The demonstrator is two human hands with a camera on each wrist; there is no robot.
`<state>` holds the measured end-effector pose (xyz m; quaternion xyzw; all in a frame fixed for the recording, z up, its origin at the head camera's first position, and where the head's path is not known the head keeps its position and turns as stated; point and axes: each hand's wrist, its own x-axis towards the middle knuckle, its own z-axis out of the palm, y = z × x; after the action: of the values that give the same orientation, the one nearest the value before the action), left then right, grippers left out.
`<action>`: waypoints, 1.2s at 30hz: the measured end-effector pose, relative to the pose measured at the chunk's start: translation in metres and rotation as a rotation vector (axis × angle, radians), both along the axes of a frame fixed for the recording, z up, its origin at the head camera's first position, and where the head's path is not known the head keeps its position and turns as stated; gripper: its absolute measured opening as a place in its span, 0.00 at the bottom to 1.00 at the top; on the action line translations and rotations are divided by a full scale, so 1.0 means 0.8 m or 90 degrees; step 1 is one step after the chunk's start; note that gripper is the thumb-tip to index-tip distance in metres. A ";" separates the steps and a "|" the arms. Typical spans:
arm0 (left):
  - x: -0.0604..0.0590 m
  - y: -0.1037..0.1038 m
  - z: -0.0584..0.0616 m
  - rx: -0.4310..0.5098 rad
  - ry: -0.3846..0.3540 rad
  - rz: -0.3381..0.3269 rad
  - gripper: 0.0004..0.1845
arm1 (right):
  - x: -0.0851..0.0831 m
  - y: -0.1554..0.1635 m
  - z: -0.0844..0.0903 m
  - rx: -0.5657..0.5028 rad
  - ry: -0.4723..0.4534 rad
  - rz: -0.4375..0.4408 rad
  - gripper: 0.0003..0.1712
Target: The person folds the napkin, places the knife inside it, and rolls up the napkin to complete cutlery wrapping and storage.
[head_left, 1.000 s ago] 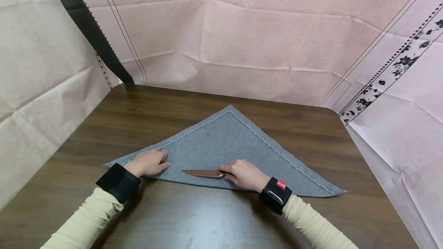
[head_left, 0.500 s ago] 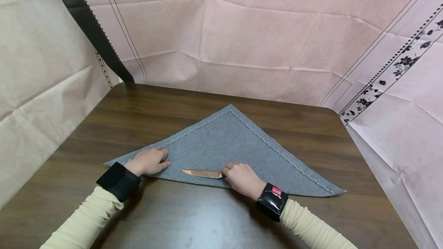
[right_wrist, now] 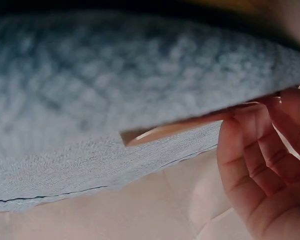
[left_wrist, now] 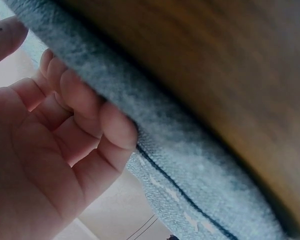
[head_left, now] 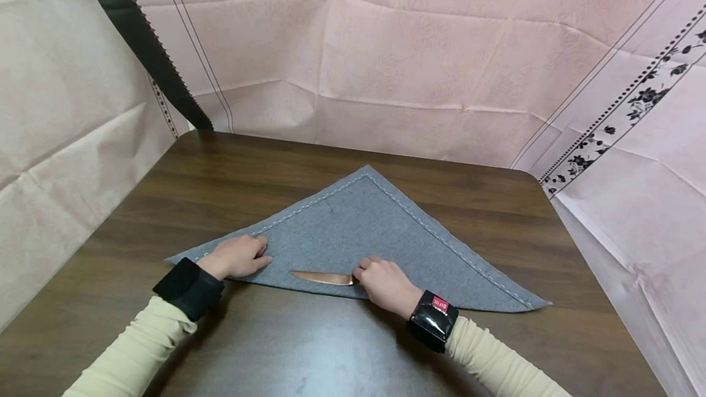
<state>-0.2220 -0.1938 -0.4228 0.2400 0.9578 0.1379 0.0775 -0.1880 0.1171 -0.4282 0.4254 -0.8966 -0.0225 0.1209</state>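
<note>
A grey cloth [head_left: 364, 219] with white stitching lies folded into a triangle on the dark wooden table [head_left: 220, 164]. My left hand [head_left: 248, 256] rests on its left part, fingers loosely bent against the fabric [left_wrist: 190, 165]. A copper-coloured knife [head_left: 322, 277] lies on the cloth along the near folded edge, blade pointing left. My right hand [head_left: 371, 274] grips its handle. In the right wrist view the knife [right_wrist: 180, 129] runs across the cloth [right_wrist: 115, 75] into my curled fingers [right_wrist: 260, 165].
Pink paper sheets [head_left: 419, 60] hang close behind the table and along both sides. A black serrated strip [head_left: 143, 48] runs down the left backdrop. Bare tabletop lies in front of my arms and around the cloth.
My right wrist has swung slightly left and nearer to me while still gripping the knife. The blade has hardly shifted. The left hand has stayed put.
</note>
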 end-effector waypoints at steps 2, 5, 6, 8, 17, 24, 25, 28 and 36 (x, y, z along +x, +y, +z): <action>0.000 0.000 0.000 0.001 0.001 -0.001 0.12 | 0.001 0.000 0.001 0.002 -0.004 0.001 0.06; 0.000 -0.001 0.001 0.006 0.003 -0.006 0.13 | 0.001 0.000 0.001 0.007 -0.005 0.000 0.06; 0.000 -0.001 0.002 0.012 0.001 -0.009 0.13 | 0.001 0.000 0.001 0.009 -0.004 0.000 0.06; 0.000 -0.004 0.003 0.023 -0.007 -0.018 0.13 | 0.001 0.000 0.001 0.012 -0.003 0.003 0.06; 0.000 -0.041 0.017 0.036 -0.070 -0.005 0.10 | -0.001 -0.001 0.001 0.026 0.006 0.006 0.06; 0.011 -0.096 0.032 -0.002 -0.068 0.095 0.12 | 0.000 -0.001 0.005 0.020 -0.005 0.009 0.06; 0.013 -0.103 0.034 -0.012 -0.065 0.105 0.14 | 0.000 -0.001 0.006 0.018 -0.013 0.008 0.06; 0.017 -0.119 0.036 -0.048 -0.064 0.135 0.18 | 0.000 -0.001 0.008 0.008 -0.036 0.003 0.06; 0.024 -0.142 0.027 -0.059 -0.126 0.184 0.24 | -0.001 -0.002 0.011 -0.048 -0.063 -0.004 0.04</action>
<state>-0.2024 -0.3075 -0.4011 0.0816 0.9754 0.1262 0.1614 -0.1889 0.1154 -0.4192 0.4182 -0.9031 0.0321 0.0923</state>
